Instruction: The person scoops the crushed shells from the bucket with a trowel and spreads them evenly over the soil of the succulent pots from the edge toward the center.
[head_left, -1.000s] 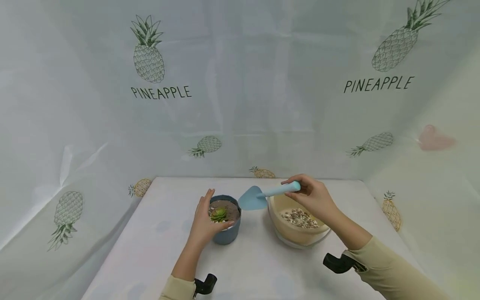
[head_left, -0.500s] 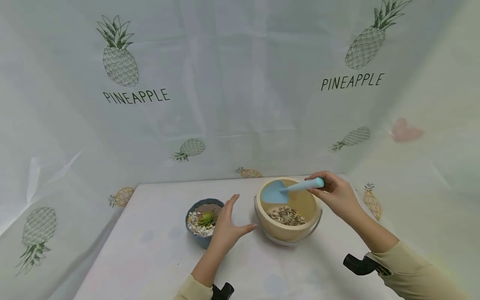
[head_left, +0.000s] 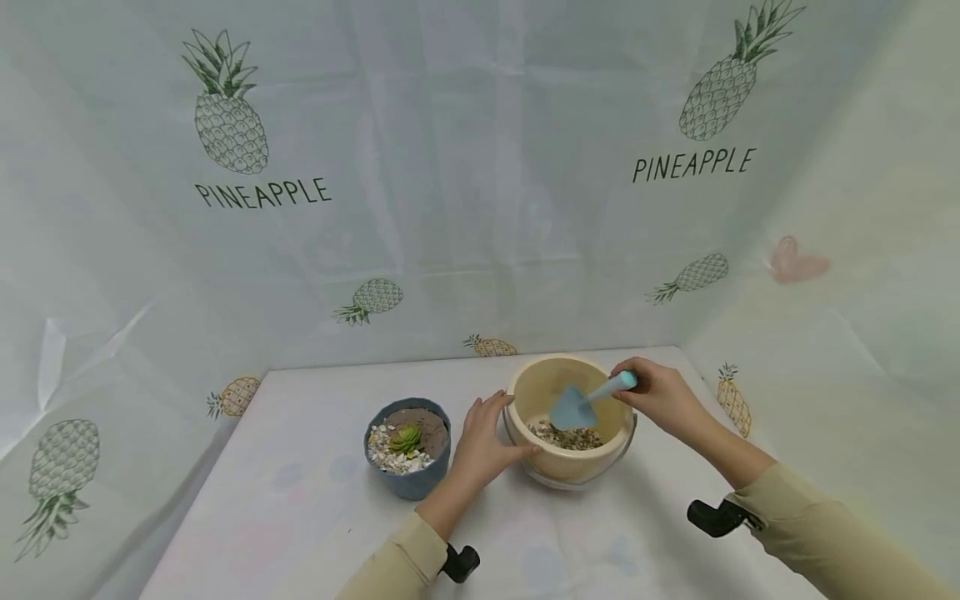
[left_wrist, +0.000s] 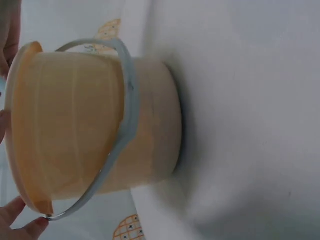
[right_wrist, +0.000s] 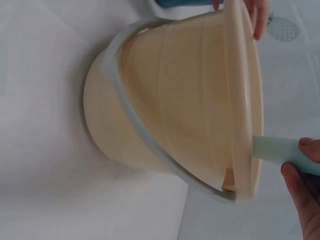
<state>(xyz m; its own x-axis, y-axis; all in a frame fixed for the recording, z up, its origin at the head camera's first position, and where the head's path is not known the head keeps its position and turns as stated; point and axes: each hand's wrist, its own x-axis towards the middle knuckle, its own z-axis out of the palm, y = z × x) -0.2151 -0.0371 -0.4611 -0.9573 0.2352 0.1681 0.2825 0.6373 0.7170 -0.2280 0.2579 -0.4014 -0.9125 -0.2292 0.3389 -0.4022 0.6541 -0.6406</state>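
My right hand [head_left: 667, 398] pinches the pale handle of a light blue trowel [head_left: 573, 408]. The trowel's blade points down inside a cream bucket [head_left: 562, 468], close over the small gravel [head_left: 588, 440] at its bottom. At the bucket's left side, my left hand [head_left: 482, 450] holds the rim with thumb and fingers spread apart. In the left wrist view, two fingertips [left_wrist: 36, 227] press at the rim beside the bucket's grey handle [left_wrist: 131, 100], which hangs down. In the right wrist view, the trowel's grip [right_wrist: 275, 149] shows over the rim.
To the left stands a blue-grey flower pot [head_left: 412, 485] with a green succulent [head_left: 407, 439], white pebbles [head_left: 392, 458] and brown soil. A white cloth [head_left: 300, 517] covers the table, and a pineapple-print curtain [head_left: 450, 167] hangs behind it.
My left hand has moved from the flower pot to the bucket's rim. My right hand has carried the trowel right and lowered its blade into the bucket. The head view has shifted.
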